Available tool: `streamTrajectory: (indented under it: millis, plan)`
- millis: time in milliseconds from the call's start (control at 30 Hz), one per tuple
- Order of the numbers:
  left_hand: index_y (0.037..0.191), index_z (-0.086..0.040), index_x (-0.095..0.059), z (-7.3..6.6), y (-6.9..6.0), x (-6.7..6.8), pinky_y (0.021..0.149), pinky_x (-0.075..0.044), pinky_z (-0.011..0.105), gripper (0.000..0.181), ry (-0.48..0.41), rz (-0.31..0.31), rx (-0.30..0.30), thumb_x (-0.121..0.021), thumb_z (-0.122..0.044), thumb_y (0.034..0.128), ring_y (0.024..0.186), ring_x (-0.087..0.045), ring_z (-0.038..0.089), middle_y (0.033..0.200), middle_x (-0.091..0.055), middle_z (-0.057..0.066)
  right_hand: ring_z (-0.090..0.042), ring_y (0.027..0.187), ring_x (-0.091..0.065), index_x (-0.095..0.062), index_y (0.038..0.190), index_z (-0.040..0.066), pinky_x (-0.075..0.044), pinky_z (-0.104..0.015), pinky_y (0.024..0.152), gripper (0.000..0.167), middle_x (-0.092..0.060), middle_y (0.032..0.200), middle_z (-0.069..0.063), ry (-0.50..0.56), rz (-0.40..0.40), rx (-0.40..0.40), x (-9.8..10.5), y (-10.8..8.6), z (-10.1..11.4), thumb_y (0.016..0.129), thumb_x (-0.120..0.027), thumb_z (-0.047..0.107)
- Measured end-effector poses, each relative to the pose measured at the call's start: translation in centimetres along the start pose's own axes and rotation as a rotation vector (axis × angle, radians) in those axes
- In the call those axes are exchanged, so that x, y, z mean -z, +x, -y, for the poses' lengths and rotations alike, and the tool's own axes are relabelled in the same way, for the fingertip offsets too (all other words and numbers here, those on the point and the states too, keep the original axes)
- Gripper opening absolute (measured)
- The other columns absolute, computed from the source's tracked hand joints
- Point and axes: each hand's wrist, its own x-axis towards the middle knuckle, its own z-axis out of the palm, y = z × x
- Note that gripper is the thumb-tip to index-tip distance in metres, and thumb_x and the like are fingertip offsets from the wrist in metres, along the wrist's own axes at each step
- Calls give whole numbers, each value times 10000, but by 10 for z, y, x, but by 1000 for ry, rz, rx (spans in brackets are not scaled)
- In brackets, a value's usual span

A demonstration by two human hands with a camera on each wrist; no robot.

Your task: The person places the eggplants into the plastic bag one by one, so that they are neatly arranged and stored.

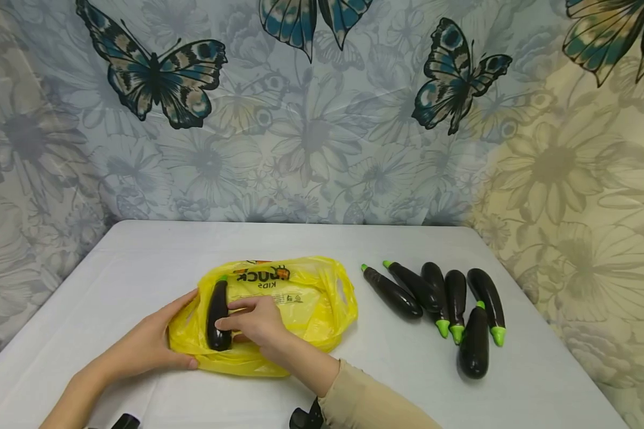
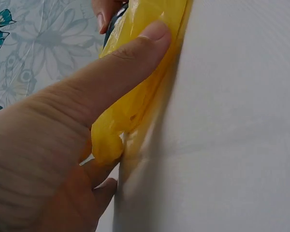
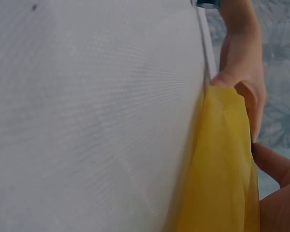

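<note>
A yellow plastic bag (image 1: 313,319) lies on the white table, with a dark eggplant (image 1: 217,313) resting lengthwise at its left side, green tip toward the back. The left hand (image 1: 139,345) grips the bag's left edge; in the left wrist view that hand's thumb (image 2: 130,58) presses on the yellow plastic, with other fingers behind the bag. The right hand (image 1: 260,325) reaches over the bag and holds the eggplant by its right side, thumb and fingertips on it. In the right wrist view, the bag (image 3: 220,164) hides most of the eggplant.
Several eggplants (image 1: 456,295) with green tips lie on the right of the white table (image 1: 155,250). Black objects (image 1: 306,417) show at the front edge, partly cut off. Behind the table hangs a floral cloth with butterflies (image 1: 155,77).
</note>
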Motion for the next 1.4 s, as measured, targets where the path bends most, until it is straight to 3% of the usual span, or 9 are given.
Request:
streamTrajectory:
  millis: [167,267,367,433,633,867,1000,1167,1400]
  plan:
    - [1579,-170,-204,-2,1,2,1024,-234,685,1208,-161,8,33,-906,-456,639,1363,-338,420,1500,-389,199,-177,743,-662,-757,977,57,-572,-353,671,252,-654,950,-25,-40,12,-15,2,1,1,744,-846,18]
    - [1577,-112,-175,-1,2,3,1097,-288,459,1212,-226,32,59,-915,-377,655,1378,-323,393,1538,-327,190,-176,739,-654,-766,977,67,-567,-338,673,253,-653,977,-10,-84,24,-10,2,1,2,742,-845,20]
    - [1572,-67,-154,-1,3,4,1009,-318,177,1203,-299,55,49,-915,-309,672,1385,-305,404,1574,-258,174,-192,735,-653,-770,980,76,-562,-335,691,259,-646,1010,0,-91,23,-17,3,1,2,740,-846,19]
    - [1571,-60,-148,0,3,4,950,-303,98,1194,-371,72,25,-914,-254,677,1391,-277,421,1590,-211,170,-190,733,-648,-771,985,80,-557,-329,699,260,-661,995,4,-90,24,-22,4,1,2,743,-843,17]
    - [1563,-32,-164,-1,3,3,967,-325,116,1136,-460,81,-64,-893,-137,699,1386,-232,466,1571,-223,226,-126,757,-609,-769,1007,61,-522,-299,692,289,-689,845,-1,-134,36,22,0,0,2,735,-839,-5]
    - [1556,-78,-253,0,3,3,974,-319,113,1091,-397,10,-44,-905,-178,687,1372,-292,70,1548,-346,100,-120,825,-578,-771,1062,68,-493,-294,733,333,-657,830,10,-197,39,32,-4,-3,2,743,-842,3]
    - [1548,-57,-266,-3,3,3,972,-306,97,1052,-419,0,-66,-887,-141,704,1336,-272,-43,1539,-358,123,-118,846,-580,-770,1083,87,-494,-304,754,342,-663,848,9,-200,48,23,-4,-3,0,754,-843,23]
    - [1549,-45,-255,-4,3,3,973,-321,109,1038,-478,14,-103,-868,-83,713,1321,-294,-76,1546,-324,177,-108,845,-590,-781,1056,112,-493,-327,806,323,-678,834,22,-192,46,8,-3,-2,-2,750,-850,34]
    - [1559,-70,-242,-1,3,2,980,-310,108,1033,-493,26,-116,-858,-83,731,1334,-269,-80,1557,-300,180,-92,849,-604,-785,1047,120,-498,-321,829,314,-688,822,29,-183,57,9,-3,-2,-4,751,-850,40]
